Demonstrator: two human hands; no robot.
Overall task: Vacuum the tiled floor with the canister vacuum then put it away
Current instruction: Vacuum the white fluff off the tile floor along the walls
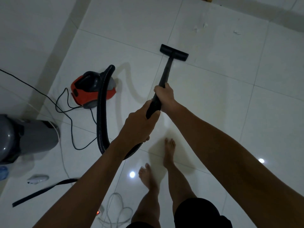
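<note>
A red and black canister vacuum (92,89) sits on the white tiled floor (230,99) to my left. Its black ribbed hose (102,112) arcs up from the canister and loops down under my left arm. Both hands grip the black wand (166,73): my right hand (165,96) higher up the tube, my left hand (139,125) on the handle end. The flat black floor nozzle (174,52) rests on a tile joint ahead of me. Small white scraps (204,26) lie on the tiles beyond the nozzle.
A black power cord (69,111) trails in loops from the canister toward the left wall. A grey bin-like container (24,137) stands at the left. A black strap (42,192), white cable coils (115,209) with a lit power strip, and my bare feet are near me.
</note>
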